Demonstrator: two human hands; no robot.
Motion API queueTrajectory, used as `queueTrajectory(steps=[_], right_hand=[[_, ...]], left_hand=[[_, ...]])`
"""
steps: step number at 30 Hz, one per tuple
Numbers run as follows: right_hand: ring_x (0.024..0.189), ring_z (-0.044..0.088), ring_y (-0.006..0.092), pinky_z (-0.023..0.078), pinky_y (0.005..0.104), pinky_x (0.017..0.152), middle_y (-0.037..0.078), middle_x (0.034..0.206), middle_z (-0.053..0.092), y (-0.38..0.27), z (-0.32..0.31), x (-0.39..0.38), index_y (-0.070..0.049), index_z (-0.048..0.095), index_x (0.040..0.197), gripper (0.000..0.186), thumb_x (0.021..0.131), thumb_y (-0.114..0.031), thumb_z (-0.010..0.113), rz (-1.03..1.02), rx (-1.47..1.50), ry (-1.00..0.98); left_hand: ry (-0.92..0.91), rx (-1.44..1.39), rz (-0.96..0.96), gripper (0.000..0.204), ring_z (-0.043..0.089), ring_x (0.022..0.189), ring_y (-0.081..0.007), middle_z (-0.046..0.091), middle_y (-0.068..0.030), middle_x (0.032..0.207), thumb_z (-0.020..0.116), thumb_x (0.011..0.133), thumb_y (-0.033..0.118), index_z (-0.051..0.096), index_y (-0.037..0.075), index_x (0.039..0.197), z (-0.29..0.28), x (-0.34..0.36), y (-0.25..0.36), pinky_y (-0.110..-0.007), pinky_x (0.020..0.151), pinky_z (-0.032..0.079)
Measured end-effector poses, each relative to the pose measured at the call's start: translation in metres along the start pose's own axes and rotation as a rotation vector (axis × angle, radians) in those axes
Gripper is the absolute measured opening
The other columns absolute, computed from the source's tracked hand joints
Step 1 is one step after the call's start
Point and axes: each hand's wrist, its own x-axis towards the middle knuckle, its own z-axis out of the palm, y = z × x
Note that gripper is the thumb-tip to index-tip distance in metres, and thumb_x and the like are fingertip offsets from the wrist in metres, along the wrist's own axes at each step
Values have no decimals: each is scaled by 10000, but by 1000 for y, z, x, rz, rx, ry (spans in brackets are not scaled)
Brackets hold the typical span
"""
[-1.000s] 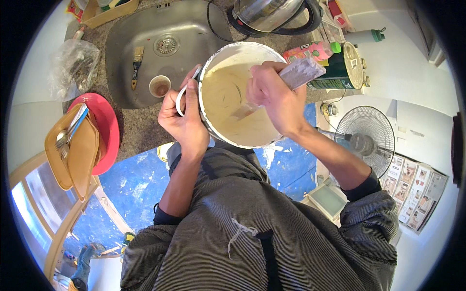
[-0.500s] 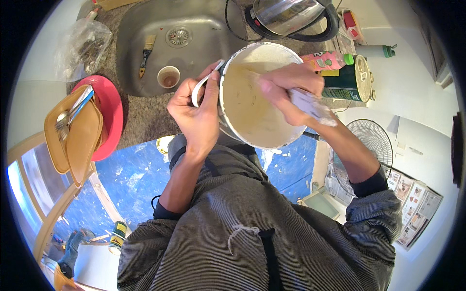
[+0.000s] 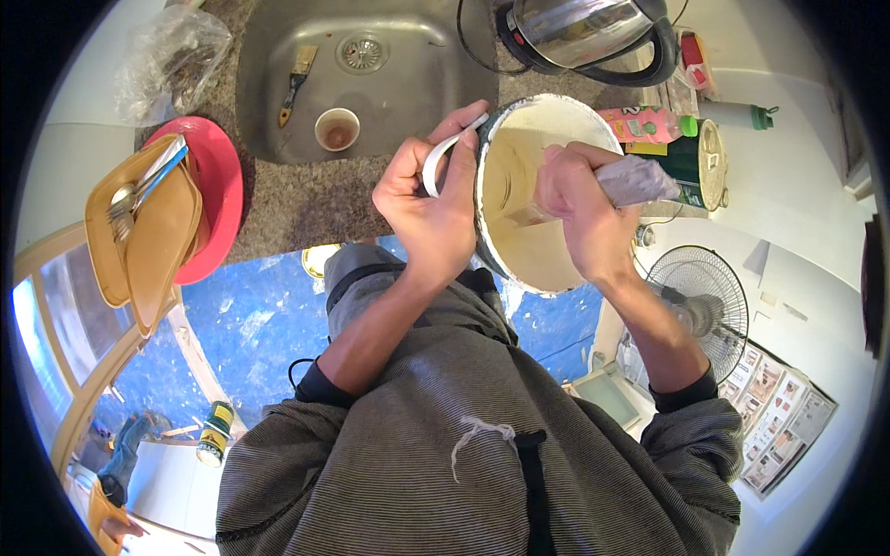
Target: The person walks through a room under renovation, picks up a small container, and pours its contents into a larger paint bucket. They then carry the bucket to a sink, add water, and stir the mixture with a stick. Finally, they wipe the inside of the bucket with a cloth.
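A white bucket [image 3: 593, 120] with a smeared rim is tilted toward me at the counter's front edge, with creamy off-white paste or paint inside. My left hand [image 3: 431, 208] is closed around a white curved band at the bucket's left side, which looks like its handle; the thumb lies along the rim. Inside the bucket's mouth, my right hand [image 3: 589, 208] grips a hand tool by its thick, pale grey, smeared handle [image 3: 640, 180]. The tool's working end points down-left into the mixture, partly hidden by my fingers and blurred, so its kind is unclear.
The steel sink [image 3: 278, 74] holds a paintbrush [image 3: 297, 85] and a paper cup [image 3: 336, 130]. An electric kettle [image 3: 584, 32], pink bottle [image 3: 644, 124] and green tin [image 3: 709, 167] stand right. Trays [image 3: 167, 241] lie on a red basin [image 3: 221, 204]. A fan [image 3: 700, 296] stands below right.
The bucket and both hands have shifted right relative to the sink. My right hand has turned, and the tool's handle now points right rather than down-right. The view has shifted slightly.
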Motion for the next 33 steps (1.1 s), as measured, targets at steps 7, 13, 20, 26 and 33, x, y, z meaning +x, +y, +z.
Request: queueTrajectory(steps=[7,13,20,26,33], right_hand=[[455,452,73,342,278,435,-6,510,496,11,-18,11,-28,523,591,281,858,-39,609,-135,-77,35],[472,553,157,437,312,515,85,600,611,-1,-20,22,56,616,684,147,805,-18,657,-721,-565,-437],[426,417,87,352,297,431,54,482,456,2,-25,-16,-13,539,560,291,838,-19,623,-104,-142,11],[422,432,108,343,305,419,55,484,471,4,-44,-14,15,516,560,292,842,-2,592,-356,-414,18],[456,484,97,378,292,442,37,541,521,-10,-28,-36,-2,556,625,247,856,-36,635,-185,-376,82]], left_hand=[[-100,44,-7,314,644,954,-122,711,-230,1083,621,917,-72,439,16,677,-3,2,2,-246,771,512],[-111,54,12,254,625,873,-72,718,-205,1082,614,922,-65,491,2,711,-3,7,2,-214,727,504],[-93,152,101,197,665,937,-133,714,-226,1091,624,917,-66,537,-13,749,-2,2,-7,-252,798,513],[-139,198,124,196,679,961,-160,712,-234,1089,613,912,-84,542,-25,739,-5,2,-7,-265,807,525],[-182,268,254,267,705,1004,-283,709,-247,1051,576,922,-101,460,-1,703,-5,-9,-19,-359,868,549]])
